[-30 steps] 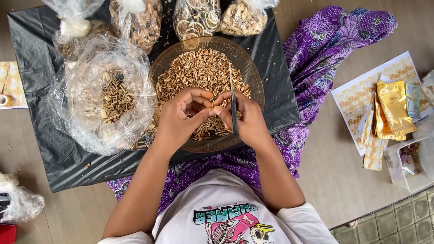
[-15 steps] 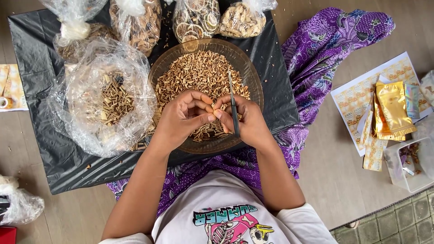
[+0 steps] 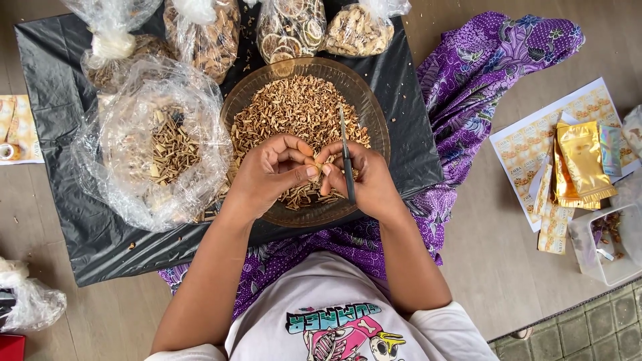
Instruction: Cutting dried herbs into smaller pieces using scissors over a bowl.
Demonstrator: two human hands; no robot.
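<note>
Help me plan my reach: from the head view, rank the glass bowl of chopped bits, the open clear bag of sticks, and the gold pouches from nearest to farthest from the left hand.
1. Glass bowl, right under the left hand.
2. Open clear bag, to its left.
3. Gold pouches, far right on the floor.

Along the far edge of my black sheet (image 3: 80, 220) stand four clear tied bags: one at far left with a white knotted top (image 3: 110, 40), one of brown pieces (image 3: 204, 33), one of dried round slices (image 3: 289, 30) and one of pale chunks (image 3: 358, 30). To my left a big clear bag (image 3: 144, 144) lies open, short brown sticks inside. At my right, on the floor, a white label sheet (image 3: 528, 144) printed in small orange squares lies under shiny gold pouches (image 3: 583, 160). Nearer me sits a clear plastic box (image 3: 602, 244). Another crumpled clear bag (image 3: 30, 301) lies at my far left, and a pale printed sheet (image 3: 17, 127) beyond it
</note>
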